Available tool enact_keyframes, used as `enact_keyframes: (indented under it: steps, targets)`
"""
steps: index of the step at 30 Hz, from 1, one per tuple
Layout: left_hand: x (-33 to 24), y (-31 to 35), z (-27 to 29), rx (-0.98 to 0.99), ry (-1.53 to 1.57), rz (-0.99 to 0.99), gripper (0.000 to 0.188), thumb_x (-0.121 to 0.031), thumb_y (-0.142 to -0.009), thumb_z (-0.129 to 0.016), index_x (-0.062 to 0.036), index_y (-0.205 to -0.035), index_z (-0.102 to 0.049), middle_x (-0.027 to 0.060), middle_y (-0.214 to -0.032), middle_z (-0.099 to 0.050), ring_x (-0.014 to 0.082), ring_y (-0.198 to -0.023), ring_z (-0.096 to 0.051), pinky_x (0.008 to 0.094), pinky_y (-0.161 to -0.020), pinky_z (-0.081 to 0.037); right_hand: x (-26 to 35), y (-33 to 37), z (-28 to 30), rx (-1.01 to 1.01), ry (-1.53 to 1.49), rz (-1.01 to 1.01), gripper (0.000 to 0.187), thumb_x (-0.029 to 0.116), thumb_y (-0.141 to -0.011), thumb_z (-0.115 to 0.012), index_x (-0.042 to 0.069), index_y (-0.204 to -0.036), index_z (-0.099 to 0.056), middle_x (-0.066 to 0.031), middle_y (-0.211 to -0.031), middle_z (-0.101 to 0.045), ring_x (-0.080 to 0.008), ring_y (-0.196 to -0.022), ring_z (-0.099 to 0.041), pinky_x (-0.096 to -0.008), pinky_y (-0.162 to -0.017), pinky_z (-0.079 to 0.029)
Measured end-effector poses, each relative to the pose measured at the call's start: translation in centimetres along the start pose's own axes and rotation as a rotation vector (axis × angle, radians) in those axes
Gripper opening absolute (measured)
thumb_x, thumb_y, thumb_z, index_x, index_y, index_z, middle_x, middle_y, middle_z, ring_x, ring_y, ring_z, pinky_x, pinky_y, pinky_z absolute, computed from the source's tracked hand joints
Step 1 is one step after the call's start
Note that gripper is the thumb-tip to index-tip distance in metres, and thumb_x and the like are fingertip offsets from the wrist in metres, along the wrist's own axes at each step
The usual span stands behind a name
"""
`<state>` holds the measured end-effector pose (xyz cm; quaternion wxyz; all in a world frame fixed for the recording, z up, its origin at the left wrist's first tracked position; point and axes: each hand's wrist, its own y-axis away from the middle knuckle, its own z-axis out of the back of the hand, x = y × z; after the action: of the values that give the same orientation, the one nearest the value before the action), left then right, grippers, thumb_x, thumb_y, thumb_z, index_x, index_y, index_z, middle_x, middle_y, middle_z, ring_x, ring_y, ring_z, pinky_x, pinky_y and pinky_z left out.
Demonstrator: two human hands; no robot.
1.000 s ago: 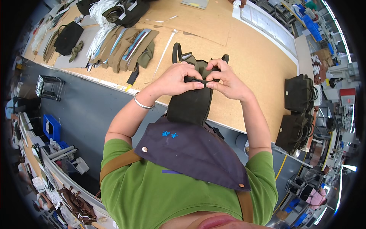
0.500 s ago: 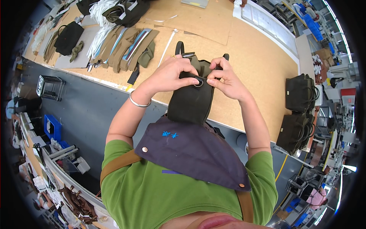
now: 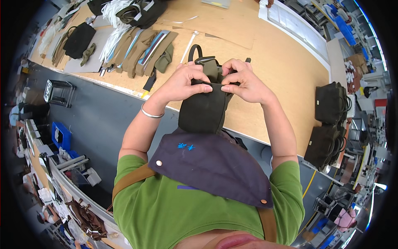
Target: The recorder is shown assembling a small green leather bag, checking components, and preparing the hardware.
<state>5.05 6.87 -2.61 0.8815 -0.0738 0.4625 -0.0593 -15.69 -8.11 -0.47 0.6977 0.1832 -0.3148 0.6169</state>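
A dark olive-black bag (image 3: 202,112) stands at the near edge of the table, against my apron, its handle loop rising at the far side. Its olive lining (image 3: 212,71) shows through the open top. My left hand (image 3: 190,82) pinches the top edge of the bag's near panel between thumb and fingers. Just to its right, my right hand (image 3: 242,82) pinches the same edge, thumb on the outside. The two thumb tips are a short way apart. The fingertips behind the edge are partly hidden.
The wooden table (image 3: 273,95) extends ahead. Tan and striped straps (image 3: 141,52) lie in a row at left, near white strips (image 3: 111,25) and a black bag (image 3: 79,40). Dark bags (image 3: 329,103) stand at the right edge. A blue crate (image 3: 61,136) is on the left.
The metal-ringed hole on the bag's near panel, seen earlier between my thumbs, no longer shows. Both hands now pinch along the top edge, and the opening shows more lining.
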Motion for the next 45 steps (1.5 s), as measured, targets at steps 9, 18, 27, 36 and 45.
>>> enact_keyframes:
  steps: [9, 18, 27, 36, 45]
  targets:
    - [1.1, -0.2, -1.2, -0.055, 0.049, 0.039, 0.092, -0.029, -0.060, -0.091, -0.0127, -0.135, -0.040, 0.0101, -0.126, -0.038, 0.0266, -0.121, -0.040, 0.0385, -0.103, -0.036, -0.8, 2.0, 2.8, -0.102, 0.173, -0.135, 0.015, 0.021, -0.079, -0.073, 0.010, -0.087, -0.070, -0.0029, -0.114, -0.057, -0.0218, -0.110, -0.051, -0.0402, -0.101, -0.027]
    - [-1.0, 1.1, -11.6, -0.424, 0.147, 0.006, 0.072, -0.013, -0.075, -0.080, -0.0081, -0.132, -0.036, 0.0149, -0.127, -0.031, 0.0294, -0.123, -0.035, 0.0406, -0.100, -0.040, -0.6, 3.9, 1.2, -0.198, 0.090, -0.222, 0.018, 0.020, -0.080, -0.072, 0.009, -0.093, -0.068, -0.0014, -0.109, -0.060, -0.0220, -0.111, -0.051, -0.0399, -0.104, -0.023]
    - [0.5, -2.9, -6.3, -0.413, -0.098, -0.145, 0.040, -0.022, -0.091, -0.059, -0.0099, -0.128, -0.052, 0.0125, -0.136, -0.048, 0.0258, -0.122, -0.045, 0.0399, -0.101, -0.028, -0.1, 4.2, 2.6, -0.035, 0.030, -0.106, 0.026, 0.011, -0.078, -0.068, 0.010, -0.104, -0.066, -0.0035, -0.108, -0.063, -0.0219, -0.108, -0.054, -0.0383, -0.103, -0.028]
    - [-0.9, -5.2, -2.8, 0.070, -0.003, -0.117, 0.023, -0.018, -0.088, -0.065, -0.0143, -0.111, -0.063, -0.0002, -0.096, -0.069, 0.0145, -0.088, -0.059, 0.0370, -0.099, -0.024, 3.3, 3.2, 2.0, -0.145, 0.085, -0.294, 0.013, 0.017, -0.078, -0.075, 0.009, -0.086, -0.069, -0.0014, -0.074, -0.065, -0.0187, -0.073, -0.060, -0.0396, -0.102, -0.031]
    - [-4.4, -5.1, -3.5, 0.038, 0.088, -0.223, 0.022, -0.012, -0.084, -0.068, -0.0146, -0.106, -0.064, -0.0030, -0.085, -0.066, 0.0134, -0.084, -0.059, 0.0361, -0.098, -0.024, 4.1, 5.4, 2.0, -0.188, 0.025, -0.389, 0.012, 0.020, -0.081, -0.075, 0.010, -0.078, -0.069, -0.0005, -0.062, -0.061, -0.0159, -0.058, -0.053, -0.0424, -0.101, -0.031]
